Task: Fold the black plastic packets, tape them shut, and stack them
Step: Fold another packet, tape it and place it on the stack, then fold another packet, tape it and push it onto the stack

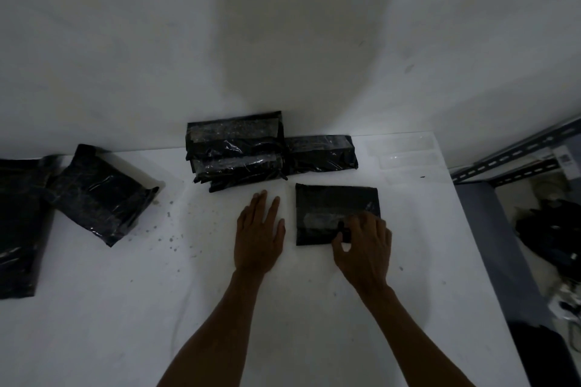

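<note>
At lower right of centre, the right hand [366,243] presses its fingers [341,226] on the taped folded packet [333,207] while the left hand [259,229] lies flat, fingers apart, on the tabletop [125,308]; taping seems finished, so next comes lifting it onto the stack [235,151] above.

Dim room: white table [94,324] against wall [283,25], metal shelving [515,157] right.
</note>
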A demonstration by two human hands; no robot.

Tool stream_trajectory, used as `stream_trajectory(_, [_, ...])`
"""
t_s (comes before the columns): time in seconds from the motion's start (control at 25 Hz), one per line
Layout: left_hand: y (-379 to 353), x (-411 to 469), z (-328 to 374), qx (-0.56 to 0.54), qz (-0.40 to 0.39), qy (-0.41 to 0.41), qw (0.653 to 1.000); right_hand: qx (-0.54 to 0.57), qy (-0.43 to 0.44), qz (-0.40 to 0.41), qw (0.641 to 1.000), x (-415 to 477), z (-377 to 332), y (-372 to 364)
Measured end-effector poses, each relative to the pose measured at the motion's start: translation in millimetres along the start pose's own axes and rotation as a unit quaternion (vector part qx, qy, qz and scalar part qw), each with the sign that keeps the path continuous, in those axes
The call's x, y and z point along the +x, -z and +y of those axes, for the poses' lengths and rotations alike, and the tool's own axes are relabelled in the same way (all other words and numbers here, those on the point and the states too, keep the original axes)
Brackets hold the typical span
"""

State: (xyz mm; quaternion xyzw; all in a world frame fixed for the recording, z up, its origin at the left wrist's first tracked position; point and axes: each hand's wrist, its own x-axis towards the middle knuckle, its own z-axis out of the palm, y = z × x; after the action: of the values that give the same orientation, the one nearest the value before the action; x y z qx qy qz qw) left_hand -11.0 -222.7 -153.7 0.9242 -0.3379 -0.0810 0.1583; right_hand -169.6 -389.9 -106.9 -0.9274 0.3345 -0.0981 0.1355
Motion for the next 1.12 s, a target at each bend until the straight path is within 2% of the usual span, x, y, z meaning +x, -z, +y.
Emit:
stream_trajectory(0.04, [0.0, -0.2, -0.1, 0.003, -0.001, -0.001, 1.000, 0.005, 0.030, -0.025, 0.999, 8.1, -0.1, 4.0])
stream_trajectory(0.16, [0.0, 1.0, 0.0, 0.005, -0.001, 0.003, 1.000, -0.070, 0.139, -0.214, 0.964, 40.2, 9.2, 9.7])
stream_trajectory(0.24, [-1.1, -0.6, -0.5, 0.002, -0.002, 0.000, 1.000, -0.106, 0.168, -0.272, 0.942, 59.5, 15.8, 10.3])
stream_trajectory(0.4, [0.1, 0.7, -1.0, -0.004, -0.001, -0.002, 1.000, -0.124, 0.215, -0.267, 0.931, 84.7, 19.2, 11.0])
stream_trajectory(0.56, [0.1, 0.5, -0.3, -0.004, -0.005, 0.003, 1.000, -0.099, 0.205, -0.302, 0.926, 91.6, 13.7, 23.4])
stream_trajectory(0.64, [0.0, 1.0, -0.7, -0.013, -0.007, 0.002, 1.000, -0.065, 0.229, -0.257, 0.937, 97.9, 5.1, 38.5])
stream_trajectory(0.72, [-0.3, 0.3, -0.7, -0.008, -0.007, 0.002, 1.000, -0.043, 0.248, -0.168, 0.953, 116.4, -2.3, 48.1])
stream_trajectory(0.84, [1.7, 1.3, 0.0, -0.008, -0.006, 0.003, 1.000, -0.067, 0.228, -0.103, 0.966, 160.8, -12.1, 41.9])
stream_trajectory(1.04, [0.3, 1.4, -0.8, -0.021, 0.000, 0.002, 1.000, -0.144, 0.212, -0.192, 0.947, 176.3, -21.3, -7.8])
stream_trajectory(1.12, [-1.6, 0.1, -1.4, -0.022, 0.004, 0.000, 1.000, -0.145, 0.201, -0.171, 0.954, 168.9, -20.8, -19.4])
